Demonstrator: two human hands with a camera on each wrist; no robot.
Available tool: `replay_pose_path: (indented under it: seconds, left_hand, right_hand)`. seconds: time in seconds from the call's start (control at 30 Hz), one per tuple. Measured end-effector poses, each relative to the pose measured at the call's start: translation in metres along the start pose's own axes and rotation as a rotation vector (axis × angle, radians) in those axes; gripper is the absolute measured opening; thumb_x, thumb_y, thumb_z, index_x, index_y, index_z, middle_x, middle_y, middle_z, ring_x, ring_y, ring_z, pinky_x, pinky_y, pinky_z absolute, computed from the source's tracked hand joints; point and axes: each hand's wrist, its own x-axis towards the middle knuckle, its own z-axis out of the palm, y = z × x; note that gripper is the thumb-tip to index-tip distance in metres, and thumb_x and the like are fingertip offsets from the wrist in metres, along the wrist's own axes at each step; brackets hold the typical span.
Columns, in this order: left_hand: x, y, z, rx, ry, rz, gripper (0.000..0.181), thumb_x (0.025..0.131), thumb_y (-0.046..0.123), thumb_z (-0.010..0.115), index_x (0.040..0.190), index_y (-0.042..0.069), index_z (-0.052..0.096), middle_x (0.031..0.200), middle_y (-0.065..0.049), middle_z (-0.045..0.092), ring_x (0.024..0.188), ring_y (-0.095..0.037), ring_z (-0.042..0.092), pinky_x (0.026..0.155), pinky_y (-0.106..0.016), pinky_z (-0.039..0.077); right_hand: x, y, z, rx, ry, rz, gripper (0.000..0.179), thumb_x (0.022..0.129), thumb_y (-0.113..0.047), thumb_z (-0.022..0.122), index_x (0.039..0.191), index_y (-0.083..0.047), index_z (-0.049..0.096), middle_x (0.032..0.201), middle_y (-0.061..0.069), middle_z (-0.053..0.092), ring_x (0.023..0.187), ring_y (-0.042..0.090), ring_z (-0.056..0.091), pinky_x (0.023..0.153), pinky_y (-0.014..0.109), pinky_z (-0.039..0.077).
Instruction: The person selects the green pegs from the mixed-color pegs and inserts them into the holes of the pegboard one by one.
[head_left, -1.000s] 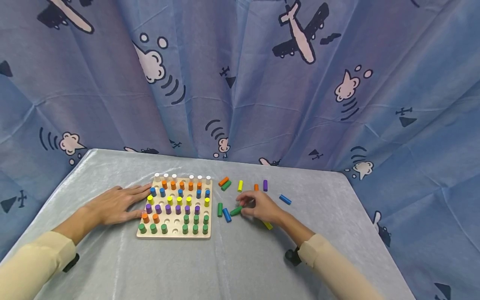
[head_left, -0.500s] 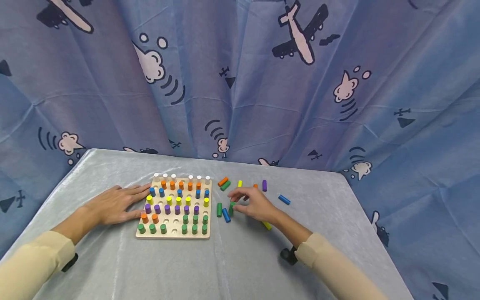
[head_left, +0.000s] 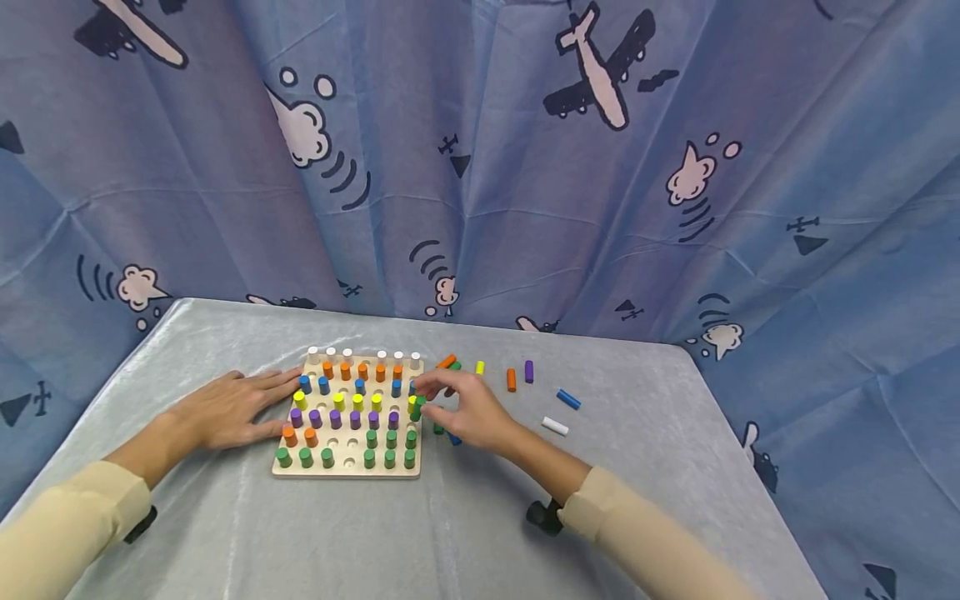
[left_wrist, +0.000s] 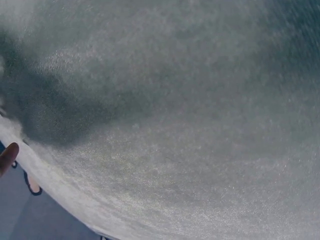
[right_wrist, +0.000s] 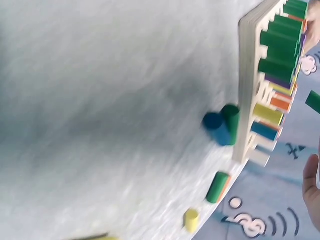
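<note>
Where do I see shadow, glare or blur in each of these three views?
Head view: even light, fairly crisp pegboard, pale sheen on the tablecloth toward far left; left wrist view: soft tablecloth texture, dark shadow at left and upper right; right wrist view: broad soft-edged shadow across the tablecloth, loose blue peg slightly blurred.

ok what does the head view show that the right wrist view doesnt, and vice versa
Only the head view: a loose white cylindrical peg and a loose purple cylindrical peg.

Only the right wrist view: a sliver at the bottom edge, likely a second loose yellow cylindrical peg.

Both: the grey cloth, the pale wooden pegboard, the blue patterned curtain, and the right hand with its green cylindrical peg, cropped in the wrist view.
</note>
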Motion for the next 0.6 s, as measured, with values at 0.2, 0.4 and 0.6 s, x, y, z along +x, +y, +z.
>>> replay_pose_path:
  seconds: [0.2,0.4,0.6]
  left_hand:
    - [0.001,0.000,0.000,-0.004,0.008,0.007,0.075,0.099,0.057,0.049,0.149,0.002,0.043,0.156,-0.015,0.038,0.136,-0.041,0.044,0.096,-0.063,0.044]
    - [0.001,0.000,-0.001,-0.013,0.002,0.001,0.075,0.098,0.057,0.050,0.149,0.002,0.043,0.156,-0.016,0.038,0.135,-0.042,0.045,0.095,-0.064,0.043]
    - [0.002,-0.002,-0.001,-0.016,-0.006,-0.012,0.077,0.097,0.059,0.049,0.149,0.003,0.043,0.156,-0.016,0.038,0.135,-0.042,0.045,0.096,-0.063,0.043]
  right_hand:
    - [0.007,-0.010,0.012,0.013,-0.016,-0.036,0.027,0.089,-0.002,0.072,0.116,-0.003,0.068,0.104,0.003,0.072,0.095,0.020,0.064,0.085,0.048,0.053]
    - [0.014,-0.017,0.022,0.047,-0.039,-0.058,0.030,0.087,-0.002,0.075,0.116,-0.003,0.068,0.101,0.003,0.071,0.096,0.026,0.065,0.087,0.046,0.053]
    - [0.019,-0.023,0.034,0.045,-0.067,-0.079,0.031,0.086,-0.003,0.077,0.116,-0.002,0.068,0.099,0.003,0.072,0.096,0.027,0.066,0.088,0.042,0.054]
